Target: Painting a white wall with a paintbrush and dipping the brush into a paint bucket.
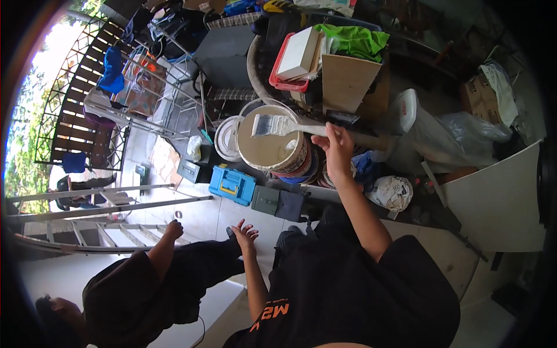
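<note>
My right hand is closed on the handle of a wide paintbrush. The brush, with pale paint on its bristles and ferrule, is held flat over a bucket of beige paint stacked on other tubs, beside a round white lid. My left hand is lower, in front of my body, with its fingers spread and nothing in it. Near it on the floor are a blue toolbox and a dark green box.
A co-worker in dark clothes is close at left, near an aluminium ladder; another person is farther back. Metal frames stand at upper left. A red crate, plywood board, plastic bags and white panel crowd around.
</note>
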The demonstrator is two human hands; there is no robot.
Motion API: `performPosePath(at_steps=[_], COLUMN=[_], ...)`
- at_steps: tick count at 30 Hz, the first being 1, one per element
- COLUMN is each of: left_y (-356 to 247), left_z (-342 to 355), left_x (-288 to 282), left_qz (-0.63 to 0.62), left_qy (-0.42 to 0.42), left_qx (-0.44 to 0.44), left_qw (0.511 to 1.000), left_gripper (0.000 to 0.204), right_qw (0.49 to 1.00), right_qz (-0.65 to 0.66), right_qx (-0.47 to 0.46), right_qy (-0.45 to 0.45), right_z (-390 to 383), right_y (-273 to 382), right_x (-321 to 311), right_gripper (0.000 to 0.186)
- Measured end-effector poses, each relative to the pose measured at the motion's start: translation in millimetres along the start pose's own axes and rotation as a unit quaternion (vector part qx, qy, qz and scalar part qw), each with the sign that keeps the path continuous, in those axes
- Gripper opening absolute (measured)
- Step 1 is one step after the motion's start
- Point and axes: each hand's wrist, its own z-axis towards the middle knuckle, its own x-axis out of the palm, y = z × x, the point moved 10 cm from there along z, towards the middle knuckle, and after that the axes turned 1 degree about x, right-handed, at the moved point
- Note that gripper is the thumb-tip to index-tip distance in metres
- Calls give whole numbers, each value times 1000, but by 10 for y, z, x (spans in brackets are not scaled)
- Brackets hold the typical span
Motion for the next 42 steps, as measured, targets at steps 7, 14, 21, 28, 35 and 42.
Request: performPosePath(at_steps=[7,14,21,28,35,42], left_y=[-376,-492,-256,287,536,1408], left_z=[409,725,860,940,312,-338], left_x=[87,4,88,85,590,1530], left_qz=[33,66,84,115,248,384], left_qy=[73,143,226,312,440,590], left_qx=[28,29,31,-23,-16,-45], left_qw=[996,987,970,943,863,709], left_gripper=[69,74,74,78,80,79], right_qw=[998,989,979,979,998,849], right_qz=[24,129,169,73,-8,-211], right_qx=[-43,64,94,84,-26,-205], right_qy=[-45,-20,69,172,63,-440], right_z=[-518,-782,-1117,-2297,-3905,-5702], right_y=[-25,-552,-645,-467,-265,-278], right_x=[-57,7,280,380,-515,-2096], right_gripper=[14,16,25,41,46,25])
